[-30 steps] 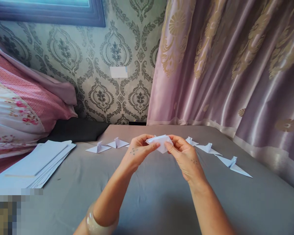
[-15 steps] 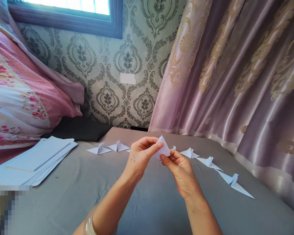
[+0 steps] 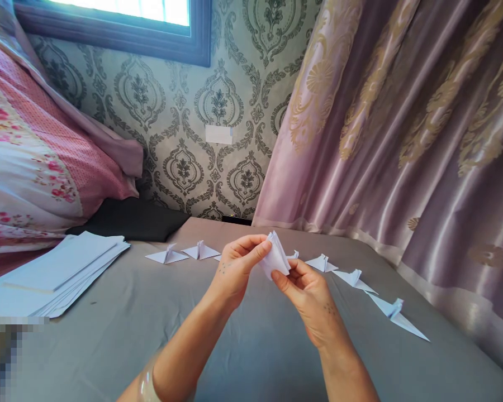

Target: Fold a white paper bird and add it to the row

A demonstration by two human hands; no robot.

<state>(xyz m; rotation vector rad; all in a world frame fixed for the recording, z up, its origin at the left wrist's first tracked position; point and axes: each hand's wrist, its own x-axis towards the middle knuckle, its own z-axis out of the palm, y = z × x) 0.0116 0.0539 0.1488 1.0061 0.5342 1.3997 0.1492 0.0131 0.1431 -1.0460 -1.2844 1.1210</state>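
A small piece of folded white paper is held up in front of me, its layers slightly apart at the top. My left hand pinches its upper left side between thumb and fingers. At the lower right edge, my right hand grips it, thumb in front and fingers behind. Beyond the hands, several folded paper birds lie in a curved row: one at the left, another beside it, and more to the right, such as the nearest one. Some are partly hidden behind my hands.
A stack of white paper sheets lies at the left on the grey bedsheet. Behind it is a black folded cloth. A floral fabric hangs at left, and a shiny curtain borders the right side.
The folded paper has turned a little in my hands, and its layers now show spread at the top edge. Both hands keep their hold.
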